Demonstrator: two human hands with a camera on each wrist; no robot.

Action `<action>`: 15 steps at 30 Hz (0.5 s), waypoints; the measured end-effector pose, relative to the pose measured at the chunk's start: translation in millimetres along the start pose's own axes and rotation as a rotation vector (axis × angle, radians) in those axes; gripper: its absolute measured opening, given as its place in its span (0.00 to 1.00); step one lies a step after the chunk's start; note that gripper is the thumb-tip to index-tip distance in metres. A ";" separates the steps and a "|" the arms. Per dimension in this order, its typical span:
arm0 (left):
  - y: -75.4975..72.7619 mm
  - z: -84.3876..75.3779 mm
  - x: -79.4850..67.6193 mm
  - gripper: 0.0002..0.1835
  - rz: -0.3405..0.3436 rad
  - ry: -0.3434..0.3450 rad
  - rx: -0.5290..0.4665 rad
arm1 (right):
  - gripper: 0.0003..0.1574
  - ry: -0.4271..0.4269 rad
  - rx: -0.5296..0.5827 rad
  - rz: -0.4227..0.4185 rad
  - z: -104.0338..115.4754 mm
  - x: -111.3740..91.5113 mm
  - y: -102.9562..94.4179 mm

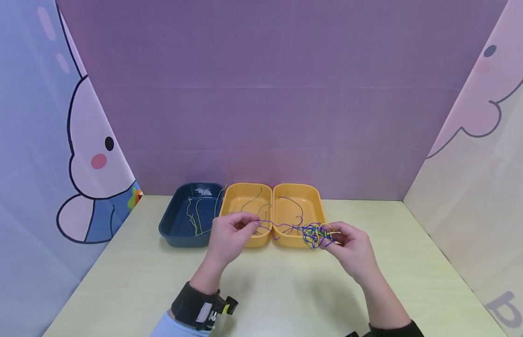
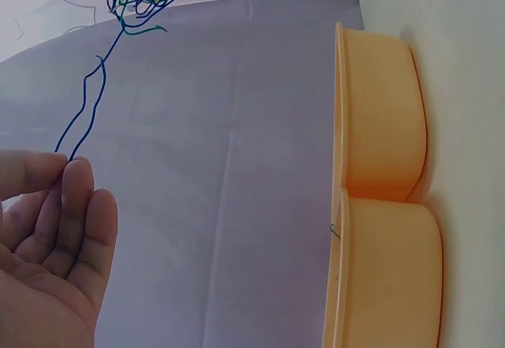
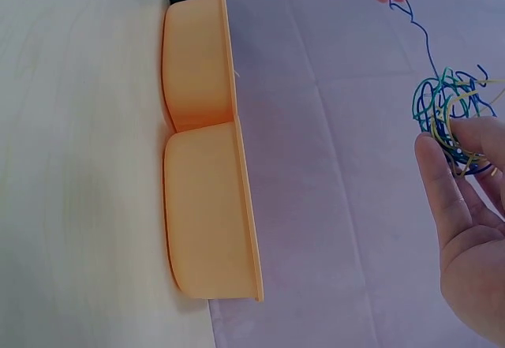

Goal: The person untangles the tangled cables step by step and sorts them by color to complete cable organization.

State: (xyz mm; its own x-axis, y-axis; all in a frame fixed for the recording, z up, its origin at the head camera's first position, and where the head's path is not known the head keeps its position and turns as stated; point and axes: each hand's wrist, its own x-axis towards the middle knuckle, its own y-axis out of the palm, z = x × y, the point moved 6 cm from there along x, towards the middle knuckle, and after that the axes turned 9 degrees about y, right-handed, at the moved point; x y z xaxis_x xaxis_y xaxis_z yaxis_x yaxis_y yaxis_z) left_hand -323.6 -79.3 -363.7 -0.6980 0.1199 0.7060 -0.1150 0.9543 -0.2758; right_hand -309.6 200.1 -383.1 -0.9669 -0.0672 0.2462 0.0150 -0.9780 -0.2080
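Tangle (image 1: 313,235) of wire sits in the pinching fingers of the right hand (image 1: 349,243), gripped at its three o'clock side, raised over the desk (image 1: 286,290). The left hand (image 1: 231,238) pinches a strand (image 2: 84,95) drawn from it. Seen from the head, the tangle covers the near right corner of the right yellow box (image 3: 205,214), at its eleven o'clock, with purple wire (image 1: 294,201) inside. At the left hand's one o'clock, the left yellow box (image 3: 201,60) is partly hidden by that hand; at its ten o'clock, the blue box (image 1: 183,239) contains yellow wires (image 1: 197,213). The tangle is a rounded mess of blue, green and yellow loops. Its taut-looking strand, doubled near the left fingers, has its long axis pointing between nine and ten o'clock.
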 end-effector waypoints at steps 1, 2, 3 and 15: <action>-1.5 -0.4 0.2 0.03 -0.002 0.003 0.005 | 0.13 0.002 0.002 0.000 0.3 -0.1 -0.1; -3.1 -1.2 0.6 0.03 -0.005 0.008 0.010 | 0.13 0.003 0.003 0.000 0.8 -0.2 -0.1; -4.6 -2.3 1.1 0.03 -0.007 0.013 0.015 | 0.13 0.004 0.003 0.000 0.9 0.0 -0.4; -31.6 8.2 3.9 0.03 -0.123 -0.045 0.104 | 0.12 0.022 -0.015 -0.065 4.5 2.7 -17.8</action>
State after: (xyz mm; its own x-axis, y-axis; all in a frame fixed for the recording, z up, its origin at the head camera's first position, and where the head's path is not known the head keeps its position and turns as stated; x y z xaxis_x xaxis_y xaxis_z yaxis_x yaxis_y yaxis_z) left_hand -328.5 -111.2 -357.6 -0.7050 -0.0109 0.7091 -0.2726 0.9272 -0.2568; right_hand -311.3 216.5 -374.6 -0.9710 0.0012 0.2392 -0.0522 -0.9770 -0.2067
